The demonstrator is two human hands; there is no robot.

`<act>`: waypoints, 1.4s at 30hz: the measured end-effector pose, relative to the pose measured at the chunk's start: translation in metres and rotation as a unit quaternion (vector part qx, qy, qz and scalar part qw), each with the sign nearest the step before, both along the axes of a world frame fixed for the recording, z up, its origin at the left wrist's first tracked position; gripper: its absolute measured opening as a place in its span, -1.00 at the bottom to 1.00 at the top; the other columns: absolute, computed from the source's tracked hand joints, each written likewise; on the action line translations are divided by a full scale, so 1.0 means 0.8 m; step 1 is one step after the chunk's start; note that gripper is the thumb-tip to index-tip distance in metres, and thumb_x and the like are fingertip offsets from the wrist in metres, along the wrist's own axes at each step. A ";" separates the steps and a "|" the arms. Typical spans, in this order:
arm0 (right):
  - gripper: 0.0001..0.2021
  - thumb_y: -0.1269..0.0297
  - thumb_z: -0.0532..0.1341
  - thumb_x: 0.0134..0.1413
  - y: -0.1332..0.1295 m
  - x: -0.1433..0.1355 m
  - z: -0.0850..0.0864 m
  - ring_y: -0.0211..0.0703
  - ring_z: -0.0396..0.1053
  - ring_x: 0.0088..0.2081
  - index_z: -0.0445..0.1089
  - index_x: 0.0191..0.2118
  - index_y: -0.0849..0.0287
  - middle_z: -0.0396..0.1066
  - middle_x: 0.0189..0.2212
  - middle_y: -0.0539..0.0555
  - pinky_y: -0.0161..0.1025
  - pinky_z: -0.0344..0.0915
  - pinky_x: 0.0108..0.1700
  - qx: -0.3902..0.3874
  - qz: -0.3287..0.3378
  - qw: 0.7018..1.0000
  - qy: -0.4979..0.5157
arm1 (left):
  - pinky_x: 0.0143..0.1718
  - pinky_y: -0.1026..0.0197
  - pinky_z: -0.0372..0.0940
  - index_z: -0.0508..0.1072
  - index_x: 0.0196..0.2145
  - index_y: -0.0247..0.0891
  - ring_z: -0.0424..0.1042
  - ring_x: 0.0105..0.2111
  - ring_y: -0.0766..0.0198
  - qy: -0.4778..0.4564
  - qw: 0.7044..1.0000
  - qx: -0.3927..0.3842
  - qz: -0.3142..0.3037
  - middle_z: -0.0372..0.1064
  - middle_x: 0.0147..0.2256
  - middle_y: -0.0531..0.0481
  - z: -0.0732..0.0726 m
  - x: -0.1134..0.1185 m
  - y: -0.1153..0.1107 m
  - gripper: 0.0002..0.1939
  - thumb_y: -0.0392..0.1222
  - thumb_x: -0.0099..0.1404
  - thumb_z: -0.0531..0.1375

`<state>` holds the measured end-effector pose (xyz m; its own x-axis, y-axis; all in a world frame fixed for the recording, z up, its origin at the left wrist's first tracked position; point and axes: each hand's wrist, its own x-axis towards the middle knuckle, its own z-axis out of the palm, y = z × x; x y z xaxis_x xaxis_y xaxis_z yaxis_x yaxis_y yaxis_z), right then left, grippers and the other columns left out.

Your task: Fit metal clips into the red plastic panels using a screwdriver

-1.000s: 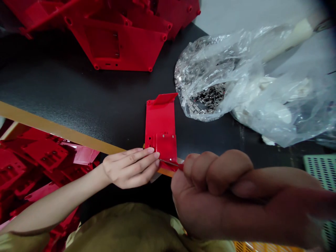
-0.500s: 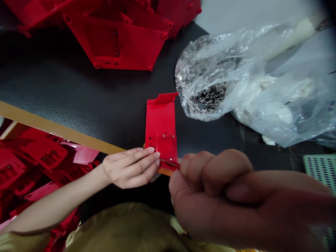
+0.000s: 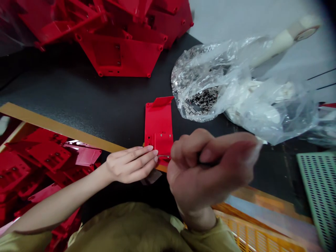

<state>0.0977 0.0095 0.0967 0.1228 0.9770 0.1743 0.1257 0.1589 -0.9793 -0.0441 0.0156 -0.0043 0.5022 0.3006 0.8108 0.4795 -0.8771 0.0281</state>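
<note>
A red plastic casing part (image 3: 159,119) lies at the table's front edge, with a raised flap at its far end and small metal contacts on its near half. My left hand (image 3: 133,163) rests on its near left corner, fingers stretched together and holding it; the thumb is hidden. My right hand (image 3: 207,164) is curled into a fist at the part's near right corner, close to the camera. A thin metal sliver (image 3: 164,156) shows between the fist and the part. What the fist grips is hidden.
Red casings (image 3: 131,56) are piled at the back, more red parts (image 3: 52,150) at lower left. A clear plastic bag (image 3: 194,77) of small metal pieces stands right of the part. A green perforated basket (image 3: 319,189) and an orange basket (image 3: 252,227) are at right.
My right hand has turned, its wrist swinging in toward my body, while staying closed by the part. My left hand keeps its place on the part. The view has shifted slightly.
</note>
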 end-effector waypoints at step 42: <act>-0.62 0.23 0.02 0.35 0.009 0.012 -0.014 -0.48 -0.25 -0.71 -0.05 -0.52 0.14 -0.17 -0.68 -0.17 -0.48 -0.15 -0.73 0.208 -0.146 0.946 0.201 | 0.24 -0.04 0.18 0.34 0.12 -0.20 0.27 0.19 0.19 0.169 0.960 -0.222 -0.036 0.34 0.14 -0.11 0.031 -0.009 0.007 -0.65 -0.35 0.41 0.07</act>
